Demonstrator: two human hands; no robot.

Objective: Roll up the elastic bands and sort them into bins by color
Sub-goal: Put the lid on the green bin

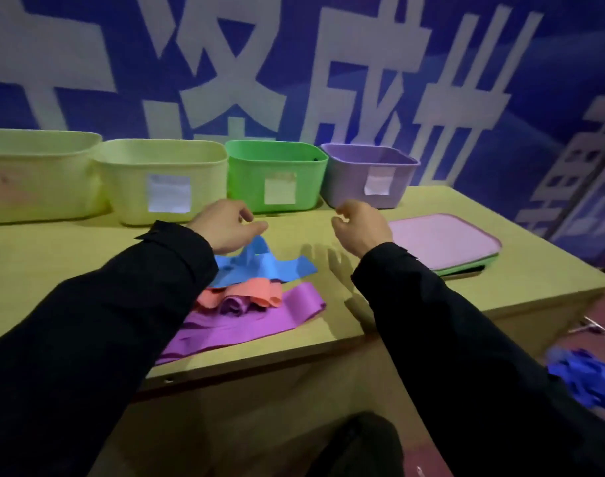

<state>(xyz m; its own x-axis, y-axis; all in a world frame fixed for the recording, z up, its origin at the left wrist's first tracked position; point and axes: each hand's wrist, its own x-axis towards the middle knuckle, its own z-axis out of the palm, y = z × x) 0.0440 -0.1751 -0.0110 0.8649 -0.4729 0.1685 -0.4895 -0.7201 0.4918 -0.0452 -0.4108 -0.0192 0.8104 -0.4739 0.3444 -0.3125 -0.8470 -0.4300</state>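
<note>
Head view: the left hand (225,224) is hovering over the blue flat elastic band (259,261), fingers loosely curled and holding nothing. The right hand (361,226) is hanging likewise above the yellow-green worktop (414,297). Orange (256,291) and purple (246,327) bands are lying beside, before four plastic bins (277,173).

Four bins stand in a row at the back of the bench (328,325): two pale yellow-green bins (36,187) (132,180), one green bin (246,180) and one purple bin (349,187). Three of them show a white label. The pile holds bands of three colours: one blue band (259,266), one orange band (256,290) and purple bands (246,325), whose number cannot be told. Two lids (442,241) lie stacked, pink over green. Two hands are in view.
</note>
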